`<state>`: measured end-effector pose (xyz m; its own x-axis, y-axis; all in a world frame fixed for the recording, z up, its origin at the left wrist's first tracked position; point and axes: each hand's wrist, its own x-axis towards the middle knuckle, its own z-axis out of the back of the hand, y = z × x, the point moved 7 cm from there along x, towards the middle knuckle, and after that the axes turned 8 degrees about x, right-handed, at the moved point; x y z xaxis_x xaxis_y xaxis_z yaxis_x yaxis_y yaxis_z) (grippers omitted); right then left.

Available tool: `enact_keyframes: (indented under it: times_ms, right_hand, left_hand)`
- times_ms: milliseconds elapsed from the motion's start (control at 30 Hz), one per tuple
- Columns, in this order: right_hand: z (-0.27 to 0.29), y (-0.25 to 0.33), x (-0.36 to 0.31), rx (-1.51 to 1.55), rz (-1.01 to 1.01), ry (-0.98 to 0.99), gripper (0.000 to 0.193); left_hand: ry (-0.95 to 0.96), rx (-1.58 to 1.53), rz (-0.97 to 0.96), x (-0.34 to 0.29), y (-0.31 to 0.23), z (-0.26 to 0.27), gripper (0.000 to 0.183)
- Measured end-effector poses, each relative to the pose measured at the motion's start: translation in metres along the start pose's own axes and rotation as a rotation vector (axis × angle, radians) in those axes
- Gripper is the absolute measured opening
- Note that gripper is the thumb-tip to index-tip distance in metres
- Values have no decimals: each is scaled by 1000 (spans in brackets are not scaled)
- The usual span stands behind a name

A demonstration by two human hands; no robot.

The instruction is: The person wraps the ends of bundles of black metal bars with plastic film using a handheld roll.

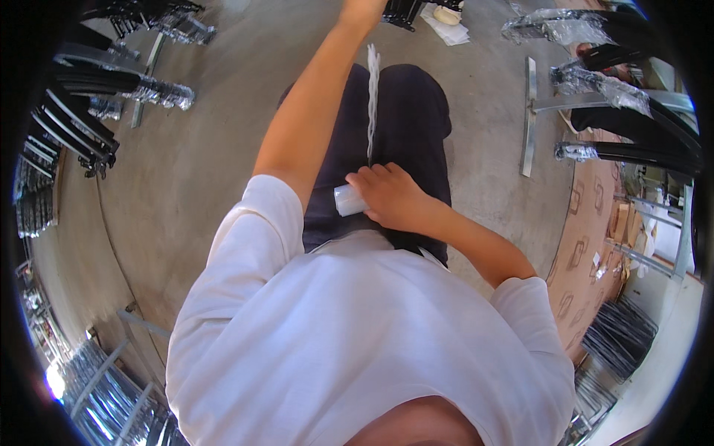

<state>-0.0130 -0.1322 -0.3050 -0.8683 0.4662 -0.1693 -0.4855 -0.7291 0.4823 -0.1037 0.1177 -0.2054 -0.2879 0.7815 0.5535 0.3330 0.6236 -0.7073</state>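
Note:
My right hand (pixel 390 195) is closed around a small roll of clear plastic film (pixel 348 201), held low in front of my body. The roll's whitish end sticks out on the left side of the fist. From near this hand a twisted strand of plastic film (pixel 372 104) runs forward over my dark trousers; where it joins the roll is hidden. My left arm stretches far ahead, and my left hand (pixel 363 10) is cut off by the top edge, close to some black metal parts (pixel 402 13). Its fingers are out of view.
Racks on the left hold black curved tubes (pixel 111 82) with film-wrapped ends. Similar wrapped tubes (pixel 602 93) stick out on the right above a metal foot bar (pixel 529 115). White paper (pixel 446 28) lies on the floor ahead. Cardboard sheeting (pixel 587 230) covers the floor at right.

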Motion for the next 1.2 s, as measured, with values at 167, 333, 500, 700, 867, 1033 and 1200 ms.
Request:
enact_keyframes:
  times_ms: [167,333,500,700,867,1033,1200]
  right_hand:
    - [85,-53,4,1124,-130,-337,58]
    - [181,-85,14,1483,194,-834,67]
    - [205,-119,26,1346,238,-1030,50]
    - [201,-110,41,1405,319,-1079,54]
    - [204,-109,41,1334,291,-1135,58]
    - [209,-114,37,1299,239,-1152,64]
    - [208,-118,35,1280,150,-1194,59]
  left_hand:
    - [20,36,42,-2,15,16,19]
    - [33,141,-48,-12,-20,8,8]
    - [196,86,-39,-16,-33,-19,24]
    - [287,230,-37,-20,-29,-21,21]
    - [241,173,-15,-21,-27,-15,11]
    - [230,148,10,-19,-24,-19,4]
    - [185,367,-90,-19,-26,-22,8]
